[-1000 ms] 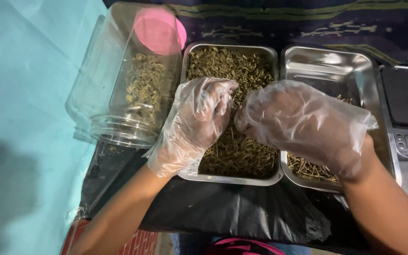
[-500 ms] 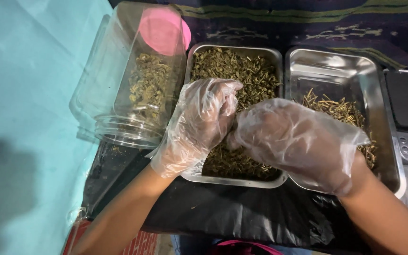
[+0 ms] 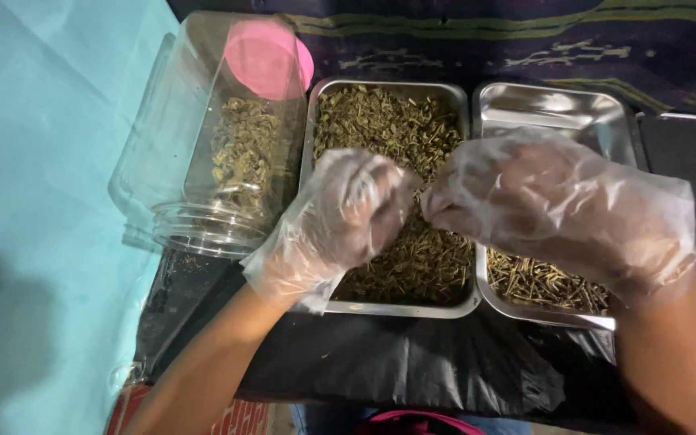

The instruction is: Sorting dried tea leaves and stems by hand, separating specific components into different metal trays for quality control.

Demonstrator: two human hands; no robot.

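Head view: looking straight down at two hands in thin clear plastic gloves, working over two steel trays on black plastic sheeting.
Left hand (image 3: 340,221): above the near half of the left tray, fingers curled together; whether they pinch a piece I cannot tell, the glove film hides it.
Right hand (image 3: 557,205): over the seam between the two trays, fingertips bunched and pointing at the left hand, close to touching; any grip is hidden too.
Left tray (image 3: 312,121): nearly full of dried green-brown herb bits (image 3: 388,121), heaped from far edge to near edge.
Right tray (image 3: 557,105): far half bare and shiny, with thin dry stems (image 3: 541,282) gathered along its near edge.
Jar (image 3: 211,145): clear plastic, lying on its side just beside the left tray's left edge, mouth toward the person, pink base away, some herb inside.
Beyond the right tray: a dark flat device (image 3: 690,149), partly out of frame.
Doing it well, as I judge it: keep both hands low over the trays so loose bits fall inside, and work one small pinch at a time, since the slack gloves dull the fingertips.
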